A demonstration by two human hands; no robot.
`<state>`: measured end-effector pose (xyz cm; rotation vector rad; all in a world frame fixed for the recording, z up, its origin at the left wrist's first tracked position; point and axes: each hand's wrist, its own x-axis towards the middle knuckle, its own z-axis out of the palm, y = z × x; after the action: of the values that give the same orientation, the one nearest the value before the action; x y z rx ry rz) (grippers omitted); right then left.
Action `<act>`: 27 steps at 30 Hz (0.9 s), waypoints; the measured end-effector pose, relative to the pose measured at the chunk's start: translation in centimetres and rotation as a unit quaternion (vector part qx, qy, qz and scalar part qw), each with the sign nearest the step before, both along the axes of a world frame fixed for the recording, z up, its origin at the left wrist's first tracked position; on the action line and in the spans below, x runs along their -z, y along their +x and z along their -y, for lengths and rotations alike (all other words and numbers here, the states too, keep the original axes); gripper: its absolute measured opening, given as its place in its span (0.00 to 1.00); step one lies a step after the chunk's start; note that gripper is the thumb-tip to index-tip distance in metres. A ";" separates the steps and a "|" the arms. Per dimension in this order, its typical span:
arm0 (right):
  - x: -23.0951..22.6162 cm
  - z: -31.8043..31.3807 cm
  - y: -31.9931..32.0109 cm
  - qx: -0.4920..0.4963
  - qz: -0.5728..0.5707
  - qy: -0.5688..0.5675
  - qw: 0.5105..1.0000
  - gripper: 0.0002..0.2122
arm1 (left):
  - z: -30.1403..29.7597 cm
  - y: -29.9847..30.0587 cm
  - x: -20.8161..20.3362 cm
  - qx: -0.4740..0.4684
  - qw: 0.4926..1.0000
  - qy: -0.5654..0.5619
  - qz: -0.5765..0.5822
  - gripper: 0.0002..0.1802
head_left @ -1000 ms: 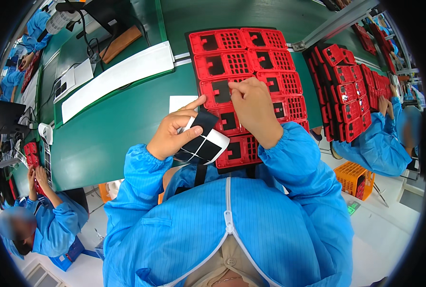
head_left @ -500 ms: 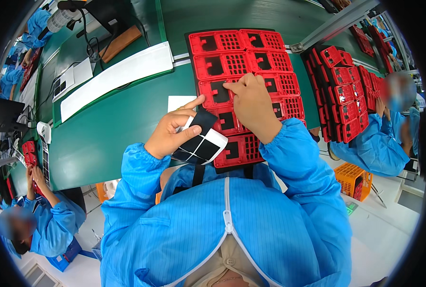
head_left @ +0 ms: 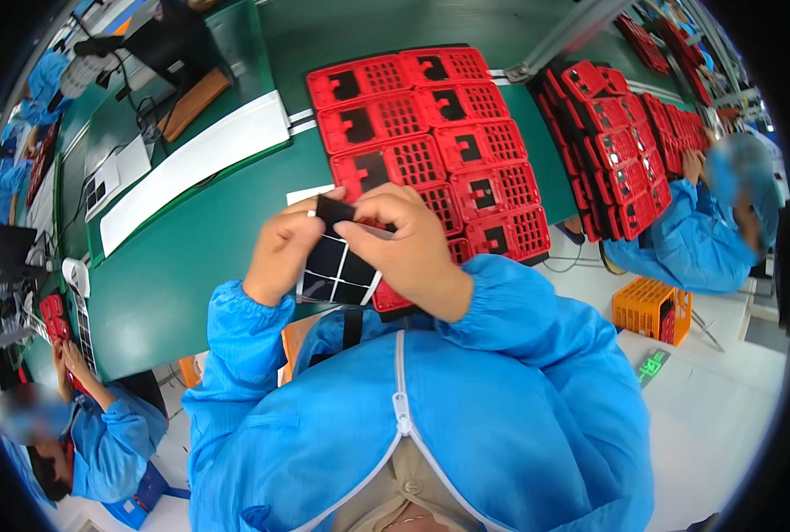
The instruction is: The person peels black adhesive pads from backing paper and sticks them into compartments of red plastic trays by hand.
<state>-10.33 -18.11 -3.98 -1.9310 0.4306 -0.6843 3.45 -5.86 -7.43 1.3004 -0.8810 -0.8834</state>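
My left hand (head_left: 279, 253) pinches a white-backed sheet of black square stickers (head_left: 357, 269) by its upper part, near the table's front edge. The top of the sheet is bent up between both hands. My right hand (head_left: 412, 253) closes thumb and fingers on the dark piece at that top edge; whether it is lifted from the backing cannot be seen. Just beyond and right of the hands lie red plastic frames (head_left: 446, 146) with grilles, set in two columns on a black tray. Black patches show inside them. My right hand hides part of the nearer frames.
Stacked trays of red frames (head_left: 621, 146) stand at the right, beside a co-worker in blue (head_left: 679, 266). A long white sheet (head_left: 200, 173) lies on the green table at left. An orange crate (head_left: 648, 310) sits on the floor. Another co-worker (head_left: 115, 426) works at left.
My right hand has left a frame in the left column and come back to the sticker sheet. My left hand has shifted left, and its raised index finger has closed in. The view has moved slightly.
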 end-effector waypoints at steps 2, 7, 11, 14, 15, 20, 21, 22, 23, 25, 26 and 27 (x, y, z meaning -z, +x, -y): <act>0.4 -0.6 0.5 0.027 0.111 -0.033 0.993 0.07 | 0.4 -0.1 0.4 -0.019 0.999 -0.009 -0.029 0.37; -2.3 0.7 -1.2 0.004 0.147 -0.102 0.984 0.06 | 0.8 0.2 -0.8 -0.033 0.999 0.037 0.014 0.22; -2.1 7.2 -3.5 0.184 -0.007 -0.088 0.979 0.05 | 1.0 -0.1 -1.0 -0.036 0.994 0.069 0.071 0.13; 0.7 13.2 -5.5 0.238 -0.054 -0.122 0.962 0.08 | 1.3 -0.3 -1.1 -0.030 0.994 0.071 0.080 0.13; 1.1 14.0 -5.7 0.237 -0.065 -0.115 0.963 0.09 | 1.3 -0.3 -1.0 -0.030 0.993 0.073 0.083 0.13; 2.4 15.4 -5.2 0.244 -0.113 -0.014 0.963 0.10 | 1.2 -0.3 -1.0 -0.028 0.992 0.089 0.087 0.14; 2.8 15.5 -5.1 0.243 -0.127 -0.031 0.961 0.10 | 1.2 -0.3 -1.0 -0.024 0.991 0.093 0.091 0.14; 2.9 15.5 -5.0 0.242 -0.127 -0.030 0.961 0.10 | 1.3 -0.3 -1.0 -0.024 0.991 0.094 0.091 0.14; 3.1 15.5 -5.0 0.230 -0.132 -0.028 0.964 0.10 | 1.3 -0.3 -1.0 -0.023 0.991 0.093 0.089 0.14; 3.2 15.4 -4.7 0.214 -0.136 -0.024 0.967 0.10 | 1.4 -0.4 -1.1 -0.024 0.992 0.094 0.087 0.14; 3.2 15.3 -4.5 0.207 -0.130 -0.019 0.969 0.09 | 1.4 -0.5 -1.2 -0.028 0.992 0.092 0.084 0.14; 3.3 15.3 -4.5 0.202 -0.124 -0.013 0.971 0.09 | 1.5 -0.6 -1.2 -0.029 0.992 0.091 0.081 0.14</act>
<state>-14.82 -33.42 -7.23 -1.9793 0.9963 -0.7076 2.85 -7.36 -6.25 1.5650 -0.8987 -0.8359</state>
